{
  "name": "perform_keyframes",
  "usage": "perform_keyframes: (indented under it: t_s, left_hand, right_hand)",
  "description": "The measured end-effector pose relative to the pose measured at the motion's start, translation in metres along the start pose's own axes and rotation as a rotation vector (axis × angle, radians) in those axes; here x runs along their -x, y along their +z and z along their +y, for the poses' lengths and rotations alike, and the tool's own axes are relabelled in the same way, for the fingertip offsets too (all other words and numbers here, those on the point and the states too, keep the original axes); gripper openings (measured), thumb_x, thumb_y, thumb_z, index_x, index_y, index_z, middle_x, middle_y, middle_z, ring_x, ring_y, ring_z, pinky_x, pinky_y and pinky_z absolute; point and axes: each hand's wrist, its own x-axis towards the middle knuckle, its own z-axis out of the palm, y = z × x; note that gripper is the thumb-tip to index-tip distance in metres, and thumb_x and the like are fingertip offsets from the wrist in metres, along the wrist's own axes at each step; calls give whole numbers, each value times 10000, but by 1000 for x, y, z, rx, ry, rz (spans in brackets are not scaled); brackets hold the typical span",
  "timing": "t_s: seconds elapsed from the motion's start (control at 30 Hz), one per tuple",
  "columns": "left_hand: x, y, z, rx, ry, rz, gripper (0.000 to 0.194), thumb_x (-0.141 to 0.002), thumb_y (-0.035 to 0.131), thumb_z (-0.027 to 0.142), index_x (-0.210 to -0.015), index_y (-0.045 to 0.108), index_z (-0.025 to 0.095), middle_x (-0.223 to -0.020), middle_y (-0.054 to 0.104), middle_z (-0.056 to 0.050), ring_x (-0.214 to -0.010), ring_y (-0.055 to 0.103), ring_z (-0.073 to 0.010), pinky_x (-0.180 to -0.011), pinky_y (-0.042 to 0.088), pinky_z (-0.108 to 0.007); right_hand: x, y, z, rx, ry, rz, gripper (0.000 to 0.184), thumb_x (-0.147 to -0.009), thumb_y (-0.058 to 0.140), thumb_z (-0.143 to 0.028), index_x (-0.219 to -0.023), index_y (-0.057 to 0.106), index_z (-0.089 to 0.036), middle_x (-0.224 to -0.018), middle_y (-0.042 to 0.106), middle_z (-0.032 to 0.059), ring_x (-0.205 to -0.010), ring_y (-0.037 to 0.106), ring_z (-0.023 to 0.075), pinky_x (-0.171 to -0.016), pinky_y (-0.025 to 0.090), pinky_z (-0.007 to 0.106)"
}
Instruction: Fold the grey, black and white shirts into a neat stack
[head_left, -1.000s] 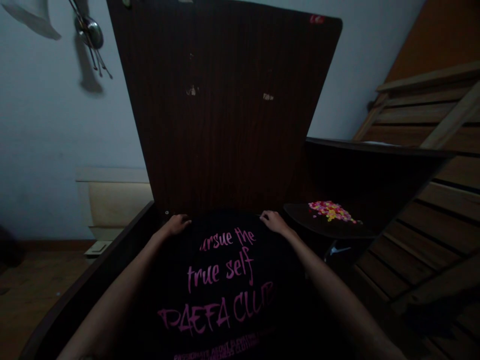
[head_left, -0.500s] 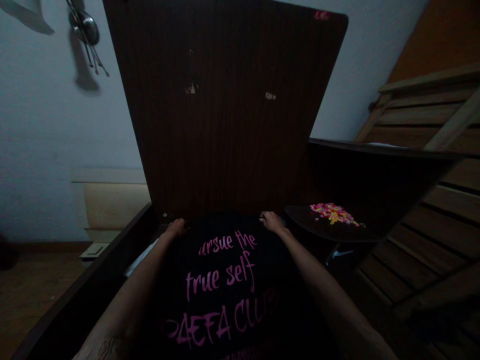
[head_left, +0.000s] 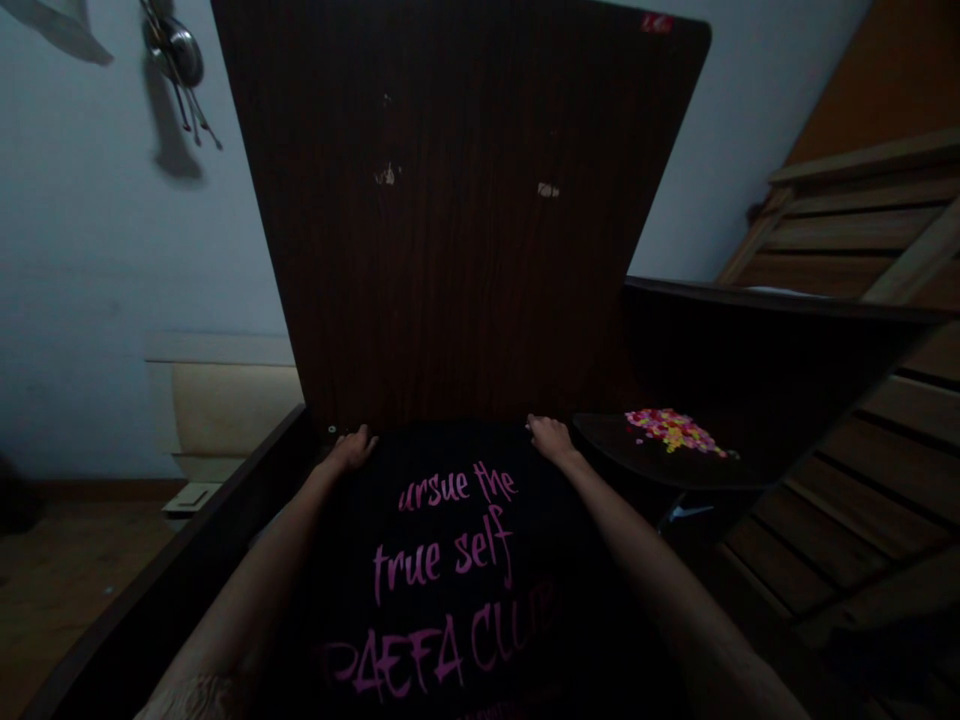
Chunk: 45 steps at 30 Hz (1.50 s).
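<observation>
A black T-shirt (head_left: 450, 520) with pink lettering lies spread out in front of me, its far edge near the dark wooden panel. My left hand (head_left: 352, 447) is closed on the far left corner of the cloth, fingers bent over it. At the far right corner, my right hand (head_left: 551, 438) pinches the shirt between thumb and fingers. Both forearms stretch along the sides of the garment. Deep shadow hides the shirt's outer edges and part of the lower print.
An upright dark wood panel (head_left: 465, 250) stands right behind the shirt. A dark side board (head_left: 247, 500) runs along the left. On the right, a small dark shelf (head_left: 600, 440) carries a pile of colourful small pieces (head_left: 675, 430). Wooden slats (head_left: 862, 470) rise at far right.
The shirt's far edge looks flatter and straighter between my hands. Less of the white cloth beside my left forearm shows. The view has shifted slightly.
</observation>
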Motion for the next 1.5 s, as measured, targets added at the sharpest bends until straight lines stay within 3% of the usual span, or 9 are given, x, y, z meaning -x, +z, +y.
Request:
perform_keyframes:
  t_s: [0.17, 0.37, 0.57, 0.7, 0.93, 1.1, 1.2, 1.37, 1.5]
  left_hand:
    - [9, -12, -4, -1, 41, 70, 302, -953, 376, 329, -1144, 529, 153, -1202, 640, -157, -1172, 566, -282, -969, 371, -409]
    - [22, -16, 2, -156, 64, 326, 319, -963, 357, 345, -1050, 586, 141, -1152, 619, -196, -1128, 529, -329, -934, 360, -424]
    - [24, -14, 3, -231, 39, 527, 357, -971, 330, 343, -1006, 601, 114, -1046, 630, -200, -1028, 538, -345, -857, 375, -443]
    - [26, -16, 6, -279, -1, 534, 389, -978, 300, 344, -1017, 604, 105, -1044, 632, -199, -1023, 540, -343, -849, 378, -435]
    - [32, -17, 27, -279, -66, 422, 325, -896, 406, 221, -1122, 593, 82, -1138, 594, -212, -1066, 530, -346, -853, 396, -441]
    - [78, -9, 62, -132, 259, 426, 311, -907, 395, 237, -1109, 611, 140, -1141, 602, -153, -1016, 552, -283, -857, 434, -400]
    - [131, -1, 71, 4, 443, 368, 314, -931, 384, 357, -954, 654, 198, -1024, 635, -99, -934, 578, -248, -845, 459, -386]
    - [210, 13, 36, 170, 86, 486, 392, -868, 401, 535, -801, 616, 215, -872, 627, -95, -856, 600, -257, -797, 494, -386]
    - [242, 29, 2, 263, -248, 396, 481, -720, 462, 669, -835, 567, 215, -922, 652, -116, -868, 632, -304, -759, 520, -415]
  right_hand:
    - [-4, 7, 1, 22, 27, 4, 291, -936, 499, -176, -1219, 552, -137, -1166, 659, 195, -1076, 643, 267, -833, 444, 319]
    - [-12, 15, 10, 45, 37, 32, 340, -1002, 384, -329, -1114, 607, -98, -1068, 682, 229, -1022, 661, 280, -786, 443, 316]
    - [-14, 20, 25, 136, 15, 295, 432, -1008, 308, -444, -1026, 610, -137, -996, 696, 172, -876, 676, 226, -655, 403, 256]
    - [-17, 17, 26, 141, 35, 401, 439, -1008, 300, -453, -999, 613, -145, -971, 685, 160, -861, 654, 217, -633, 382, 252]
    - [-13, 6, 8, 95, 4, 272, 324, -987, 422, -395, -1054, 617, -146, -1078, 664, 166, -998, 607, 251, -685, 426, 278]
    - [30, -1, 6, 5, 91, 287, 250, -967, 448, -320, -1022, 633, -162, -1083, 662, 148, -1026, 603, 247, -720, 450, 289]
    - [78, 1, 21, -85, 145, 146, 372, -965, 420, -430, -835, 651, -170, -889, 699, 124, -806, 664, 229, -642, 431, 288]
    - [168, 30, 54, -330, 292, 57, 441, -914, 426, -555, -658, 541, -215, -677, 667, 64, -644, 645, 207, -563, 377, 279]
    - [216, 66, 59, -621, 346, 53, 343, -807, 537, -577, -723, 510, -246, -654, 641, 9, -601, 622, 188, -553, 389, 271]
